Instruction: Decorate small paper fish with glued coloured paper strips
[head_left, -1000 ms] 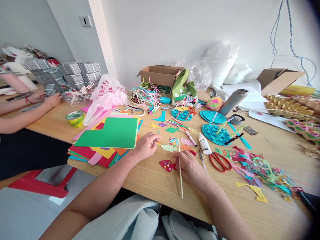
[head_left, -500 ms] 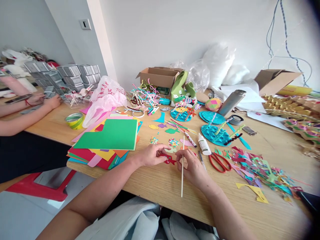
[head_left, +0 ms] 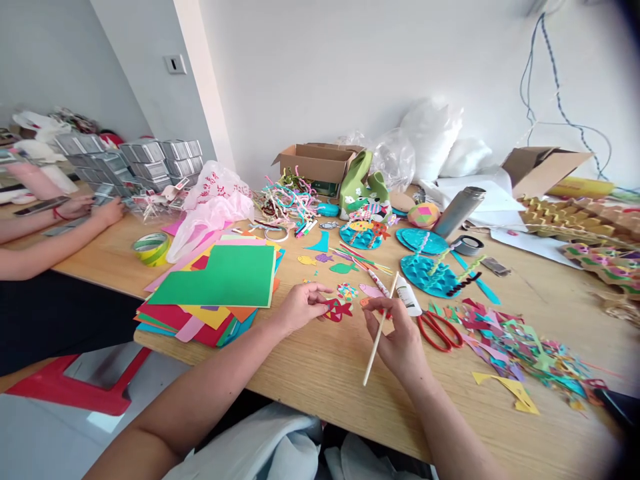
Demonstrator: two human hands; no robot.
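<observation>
A red paper fish (head_left: pixel 339 310) with small coloured pieces on its body is pinched at its left end by my left hand (head_left: pixel 306 307). My right hand (head_left: pixel 397 330) grips a thin pale wooden stick (head_left: pixel 376 350), slanting with its lower end toward me; the fingertips are close to the fish's tail but apart from it. Just beyond the hands lie a pile of tiny coloured paper bits (head_left: pixel 347 291), a pink paper fish (head_left: pixel 371 291) and a green paper fish (head_left: pixel 343 267). A white glue bottle (head_left: pixel 409 297) lies beside my right hand.
Red-handled scissors (head_left: pixel 440 331) and paper scraps (head_left: pixel 520 347) lie at right. Coloured sheets (head_left: pixel 235 273) are stacked at left. Blue discs (head_left: pixel 430 275) and a metal flask (head_left: pixel 460 212) stand farther back. A co-worker's hands (head_left: pixel 107 212) handle grey pieces at far left.
My left hand has taken the red fish up slightly, showing more of it. The stick in my right hand has tilted, its top moving right.
</observation>
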